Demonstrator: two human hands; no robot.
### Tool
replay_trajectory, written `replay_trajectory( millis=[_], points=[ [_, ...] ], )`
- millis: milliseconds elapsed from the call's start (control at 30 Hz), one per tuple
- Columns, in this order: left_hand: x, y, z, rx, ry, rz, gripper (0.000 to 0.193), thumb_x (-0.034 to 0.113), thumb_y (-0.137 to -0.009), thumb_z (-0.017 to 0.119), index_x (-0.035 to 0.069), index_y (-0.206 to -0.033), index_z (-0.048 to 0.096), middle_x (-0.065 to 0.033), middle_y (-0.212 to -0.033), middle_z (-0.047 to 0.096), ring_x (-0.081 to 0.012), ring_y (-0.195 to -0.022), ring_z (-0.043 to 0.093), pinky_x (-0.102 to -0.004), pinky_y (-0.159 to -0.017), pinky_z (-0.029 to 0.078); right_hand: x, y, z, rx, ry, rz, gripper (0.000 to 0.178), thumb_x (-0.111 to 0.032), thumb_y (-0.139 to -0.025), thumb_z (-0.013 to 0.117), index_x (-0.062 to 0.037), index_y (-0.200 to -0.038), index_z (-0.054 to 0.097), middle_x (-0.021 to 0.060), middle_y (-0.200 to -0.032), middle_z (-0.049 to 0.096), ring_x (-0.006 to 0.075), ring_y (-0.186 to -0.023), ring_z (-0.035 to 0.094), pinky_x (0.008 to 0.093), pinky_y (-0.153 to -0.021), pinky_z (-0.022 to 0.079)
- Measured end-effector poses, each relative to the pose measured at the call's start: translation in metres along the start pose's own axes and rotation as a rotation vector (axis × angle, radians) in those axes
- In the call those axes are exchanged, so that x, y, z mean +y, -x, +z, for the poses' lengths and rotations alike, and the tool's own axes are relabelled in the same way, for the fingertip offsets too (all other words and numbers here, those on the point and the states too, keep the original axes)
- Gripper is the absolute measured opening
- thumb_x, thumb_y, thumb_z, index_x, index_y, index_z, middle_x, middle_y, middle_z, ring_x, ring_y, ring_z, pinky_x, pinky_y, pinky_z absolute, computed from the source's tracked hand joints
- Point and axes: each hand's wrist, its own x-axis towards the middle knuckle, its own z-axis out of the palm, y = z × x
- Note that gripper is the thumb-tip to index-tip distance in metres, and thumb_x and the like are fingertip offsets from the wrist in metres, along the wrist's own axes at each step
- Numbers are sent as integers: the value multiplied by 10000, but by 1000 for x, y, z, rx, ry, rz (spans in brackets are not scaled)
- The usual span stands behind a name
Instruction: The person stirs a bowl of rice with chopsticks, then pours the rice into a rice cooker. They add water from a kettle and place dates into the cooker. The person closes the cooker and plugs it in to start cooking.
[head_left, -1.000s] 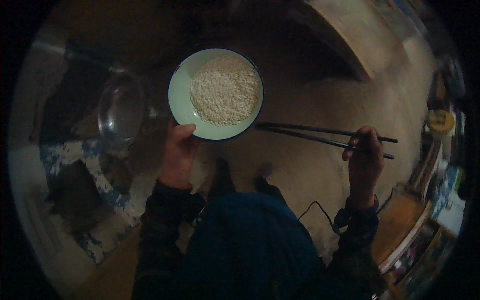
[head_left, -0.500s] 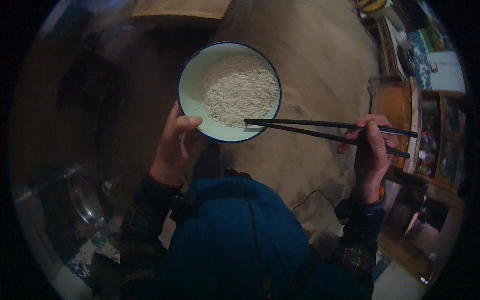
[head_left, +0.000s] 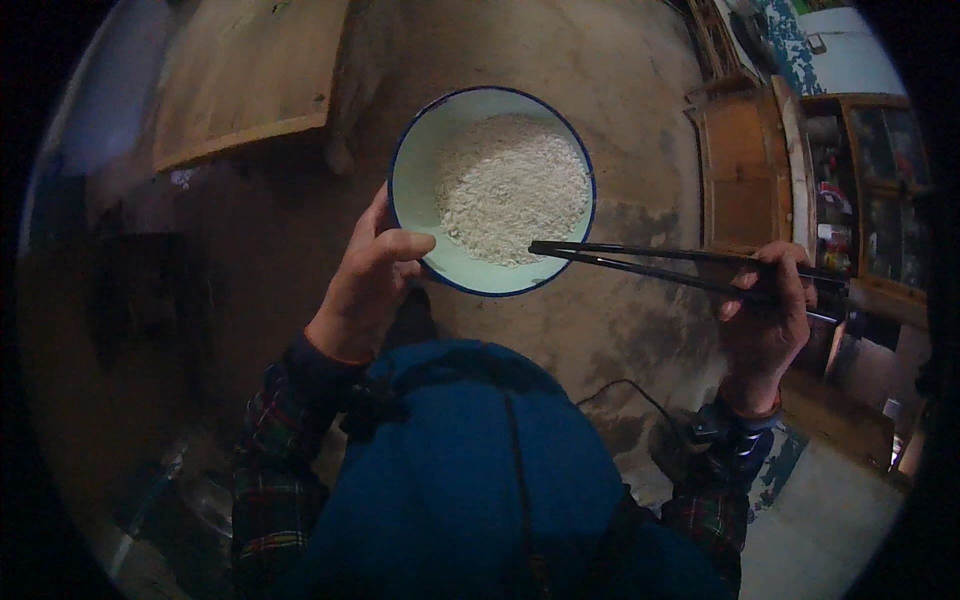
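Observation:
My left hand (head_left: 372, 275) grips the lower left side of a pale green bowl (head_left: 415, 190) with a dark blue rim, its thumb over the edge and the other fingers mostly hidden beneath. White rice-like grains (head_left: 515, 190) fill much of the bowl, heaped toward its right side. Between the fingers of my right hand (head_left: 770, 310) is a pair of black chopsticks (head_left: 650, 260). Their tips come together at the lower right edge of the grains, inside the rim. Whether the tips pinch any grain is too small to tell.
A wooden table (head_left: 250, 80) stands at the far left. To the right is a wooden cabinet (head_left: 745, 165) with an open door and glass-fronted shelves (head_left: 885, 150). A dark cord (head_left: 640, 388) lies on the brown floor (head_left: 620, 120) near my right forearm.
The view has shifted, bringing more of the wooden table into sight at the far left. Bowl and both hands appear slightly farther right; the chopstick tips stay at the bowl's lower right.

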Motion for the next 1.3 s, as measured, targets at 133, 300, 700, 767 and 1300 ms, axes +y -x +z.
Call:
replay_trajectory(
  millis=[133, 300, 700, 767, 1300],
  points=[
    [-45, -64, 95, -41, 45, 5, 787, 181, -720, 664, 40, -1436, 369, -102, -1283, 522, -183, -1106, 579, -292, -838, 530, 4, -67, -91, 1, 82, 34, 240, -203, -1000, 476, 18, -975, 565, 135, -723, 615, 213, -503, 613, 302, -437, 528],
    [-155, -131, 218, -84, 49, -19, 808, 196, -711, 674, 18, -1434, 362, -118, -1286, 520, -192, -1085, 599, -315, -788, 569, 38, -108, -274, 56, 132, 132, 232, -217, -996, 483, 0, -1013, 564, 123, -724, 622, 214, -516, 617, 304, -432, 523],
    [-413, 21, 96, 64, 24, -26, 806, 245, -718, 682, 18, -1425, 367, -128, -1251, 534, -195, -1024, 626, -314, -771, 584, 247, 83, -375, 170, -158, 482, 210, -262, -983, 526, -72, -1034, 600, 60, -764, 625, 160, -545, 583, 275, -481, 453],
    [-449, 61, 75, 96, 51, -15, 784, 242, -732, 672, 18, -1421, 372, -121, -1236, 537, -188, -1013, 627, -304, -773, 574, 268, 115, -390, 150, -236, 554, 194, -250, -977, 542, -71, -1009, 609, 59, -755, 627, 158, -542, 584, 274, -493, 461],
    [-504, 545, -140, 196, 265, 80, 659, 156, -766, 636, 17, -1376, 427, -71, -1163, 580, -133, -907, 615, -254, -703, 520, 240, 578, -226, 48, 459, 107, 230, -229, -963, 603, -3, -984, 640, 93, -784, 653, 173, -614, 641, 276, -554, 523]
  ],
)
